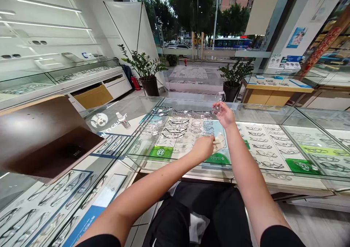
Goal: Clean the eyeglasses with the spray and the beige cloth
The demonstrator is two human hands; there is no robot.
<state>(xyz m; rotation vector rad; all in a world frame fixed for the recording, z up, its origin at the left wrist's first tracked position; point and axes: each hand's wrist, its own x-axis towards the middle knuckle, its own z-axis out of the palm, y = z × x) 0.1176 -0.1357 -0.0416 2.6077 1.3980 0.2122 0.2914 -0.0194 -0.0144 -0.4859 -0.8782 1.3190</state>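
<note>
Head view looks down over a glass surface (pixel 191 105), a display case with rows of spectacle frames (pixel 177 125) lying under both hands. Right hand (pixel 225 114) is raised and farther out, fingers pinched on a pair of clear glasses (pixel 218 103) held above the case, lenses stacked roughly up and down, one above the fingers. Left hand (pixel 203 147) sits nearer the body and lower, closed around a pale cloth (pixel 219 141) that pokes out toward the right wrist. So the glasses lie up and ahead of the cloth hand. A small spray bottle (pixel 123 120) lies well off to the left. Transparent lenses blend into the background; temples can't be made out.
</note>
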